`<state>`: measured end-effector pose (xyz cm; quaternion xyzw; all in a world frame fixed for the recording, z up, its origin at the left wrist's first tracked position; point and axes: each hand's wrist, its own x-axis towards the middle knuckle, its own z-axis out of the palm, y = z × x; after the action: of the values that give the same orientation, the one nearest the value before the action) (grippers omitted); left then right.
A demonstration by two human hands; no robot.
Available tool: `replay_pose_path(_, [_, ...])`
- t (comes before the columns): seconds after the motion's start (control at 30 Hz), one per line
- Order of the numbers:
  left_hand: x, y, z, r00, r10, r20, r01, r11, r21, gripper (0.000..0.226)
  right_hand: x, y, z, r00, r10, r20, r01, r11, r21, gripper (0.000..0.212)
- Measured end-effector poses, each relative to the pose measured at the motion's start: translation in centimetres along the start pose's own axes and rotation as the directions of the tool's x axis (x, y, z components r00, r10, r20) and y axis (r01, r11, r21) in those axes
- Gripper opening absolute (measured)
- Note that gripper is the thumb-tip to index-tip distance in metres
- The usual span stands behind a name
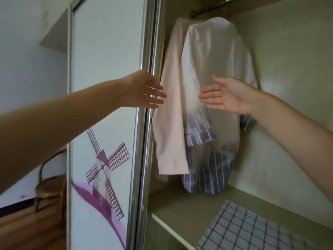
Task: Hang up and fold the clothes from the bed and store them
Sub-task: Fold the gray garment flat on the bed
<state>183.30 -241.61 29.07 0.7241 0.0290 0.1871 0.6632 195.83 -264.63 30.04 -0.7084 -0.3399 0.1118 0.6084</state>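
Observation:
Inside the open wardrobe two garments hang from the rail (212,8). At the left hangs a pale pink shirt (171,112). Beside it is a white shirt (216,56) with blue striped cuffs and hem. My left hand (146,91) is stretched out flat in front of the sliding door's metal edge (144,134), fingers straight, close to the pink shirt. My right hand (227,95) is held flat in front of the white shirt, palm turned left, holding nothing. A folded blue checked cloth (252,230) lies on the wardrobe shelf (173,210) at the lower right.
The sliding door (104,87) is white with a purple windmill picture (105,168). A wooden chair (50,184) stands on the wood floor at the lower left. The wardrobe's back wall (288,87) is beige.

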Motion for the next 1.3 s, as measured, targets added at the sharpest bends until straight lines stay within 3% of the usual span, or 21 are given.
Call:
replay_pose_path(0.3, [-7.7, -6.2, -6.9, 0.993, -0.113, 0.027, 0.116, 0.984, -0.133, 0.041, -3.8, 4.6, 5.0, 0.997, 0.038, 0.074, -0.052, 0.98, 0.194, 0.048])
replay_pose_path(0.57, [-15.0, -14.7, -15.1, 0.966, -0.217, -0.137, 0.208, 0.975, -0.078, 0.043, -3.5, 10.7, 18.0, 0.969, 0.118, 0.217, -0.172, 0.953, 0.251, 0.047])
replay_pose_path(0.87, [-23.0, -19.7, -28.1, 0.887, -0.348, -0.303, 0.334, 0.937, -0.099, 0.039, -1.6, 16.1, 37.1, 0.866, 0.154, 0.476, -0.3, 0.922, 0.247, 0.047])
replay_pose_path(1.3, [-27.5, -26.6, -40.0, 0.787, -0.463, -0.408, 0.416, 0.886, -0.203, 0.04, 2.4, 20.5, 54.5, 0.7, 0.222, 0.678, -0.451, 0.874, 0.179, 0.049])
